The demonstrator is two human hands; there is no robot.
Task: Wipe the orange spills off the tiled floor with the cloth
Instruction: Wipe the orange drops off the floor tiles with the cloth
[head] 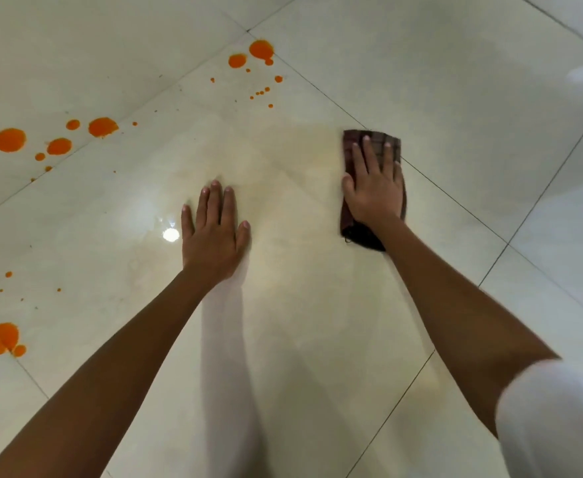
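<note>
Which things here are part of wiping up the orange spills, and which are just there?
In the job: cloth, right hand pressing it, orange spills, tiled floor.
Not in it: left hand flat on the floor, white sleeve, light glare on a tile.

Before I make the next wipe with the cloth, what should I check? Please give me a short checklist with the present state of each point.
1. The cloth lies flat under the right hand: ok.
2. The left hand rests on the floor, clear of orange: ok.
3. Spills gone: not ok; orange spots lie far ahead, at left and near left.
4. Wiped patch clean: not ok; a yellowish film shows.
5. Underside of the cloth clean: cannot tell, it is hidden.
</note>
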